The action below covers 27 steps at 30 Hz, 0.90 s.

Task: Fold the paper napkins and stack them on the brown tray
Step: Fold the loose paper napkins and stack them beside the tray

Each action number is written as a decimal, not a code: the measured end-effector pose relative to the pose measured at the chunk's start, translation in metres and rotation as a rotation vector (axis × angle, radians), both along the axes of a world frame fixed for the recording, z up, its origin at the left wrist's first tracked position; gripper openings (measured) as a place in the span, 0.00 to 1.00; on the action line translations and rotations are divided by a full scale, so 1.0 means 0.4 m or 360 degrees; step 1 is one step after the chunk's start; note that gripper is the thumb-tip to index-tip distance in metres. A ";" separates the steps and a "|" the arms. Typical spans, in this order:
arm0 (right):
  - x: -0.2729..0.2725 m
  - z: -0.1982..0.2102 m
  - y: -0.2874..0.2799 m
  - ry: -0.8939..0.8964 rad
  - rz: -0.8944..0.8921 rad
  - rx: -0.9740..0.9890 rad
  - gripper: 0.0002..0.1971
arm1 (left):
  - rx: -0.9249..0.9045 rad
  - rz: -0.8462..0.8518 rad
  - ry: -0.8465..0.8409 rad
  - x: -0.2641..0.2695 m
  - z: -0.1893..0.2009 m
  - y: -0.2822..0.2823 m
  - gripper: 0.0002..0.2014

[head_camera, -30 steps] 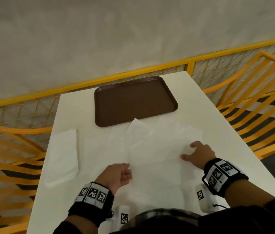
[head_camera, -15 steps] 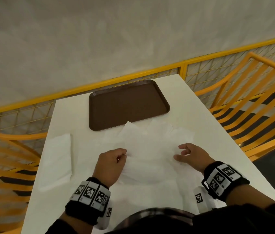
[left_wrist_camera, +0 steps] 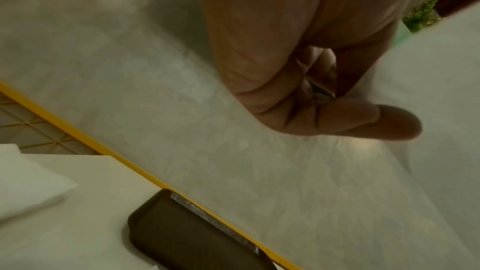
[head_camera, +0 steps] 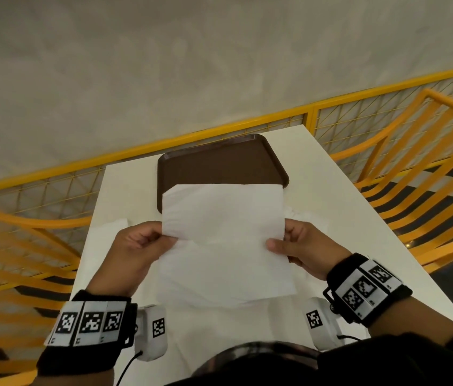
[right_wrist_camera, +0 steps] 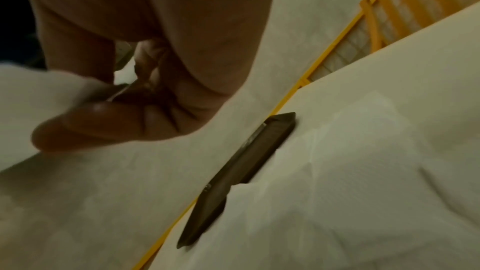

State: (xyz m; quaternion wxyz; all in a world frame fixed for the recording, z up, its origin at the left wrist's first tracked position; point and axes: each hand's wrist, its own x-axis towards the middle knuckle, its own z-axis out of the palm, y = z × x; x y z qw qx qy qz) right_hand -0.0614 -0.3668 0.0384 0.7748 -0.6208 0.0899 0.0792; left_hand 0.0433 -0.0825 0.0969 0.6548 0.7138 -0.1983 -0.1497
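Note:
A white paper napkin (head_camera: 224,235) is held up above the table, bent over so its far half stands toward the brown tray (head_camera: 219,162). My left hand (head_camera: 139,246) pinches its left edge and my right hand (head_camera: 297,246) pinches its right edge. The napkin hides the tray's near rim. In the right wrist view the thumb and fingers (right_wrist_camera: 85,124) clamp the white napkin (right_wrist_camera: 39,100). The left wrist view shows the left hand (left_wrist_camera: 324,110) with curled fingers, and the tray (left_wrist_camera: 194,237) below it. More loose napkins (head_camera: 303,218) lie on the table under the held one.
The white table (head_camera: 345,213) ends at a yellow mesh railing (head_camera: 247,126) just behind the tray. Orange slatted chairs (head_camera: 428,176) stand on both sides. A folded white napkin pile (left_wrist_camera: 28,188) lies on the table's left part.
Both hands have lifted one napkin off the table by its side edges and raised it in front of the tray; earlier they rested on the flat sheets.

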 end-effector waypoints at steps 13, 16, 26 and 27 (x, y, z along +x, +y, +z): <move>-0.006 0.069 0.033 -0.0299 -0.0237 -0.0316 0.09 | 0.0201 0.0082 0.0114 0.010 -0.039 0.080 0.12; -0.005 0.078 0.055 -0.0767 -0.0088 -0.1328 0.05 | 0.0769 0.0033 -0.0509 0.003 -0.042 0.072 0.13; 0.002 0.076 0.133 -0.1626 0.0272 -0.2135 0.11 | 0.0981 -0.0403 -0.0697 -0.048 -0.148 -0.003 0.12; 0.002 0.075 0.131 -0.1582 0.0249 -0.2117 0.12 | 0.0969 -0.0371 -0.0628 -0.038 -0.150 0.004 0.07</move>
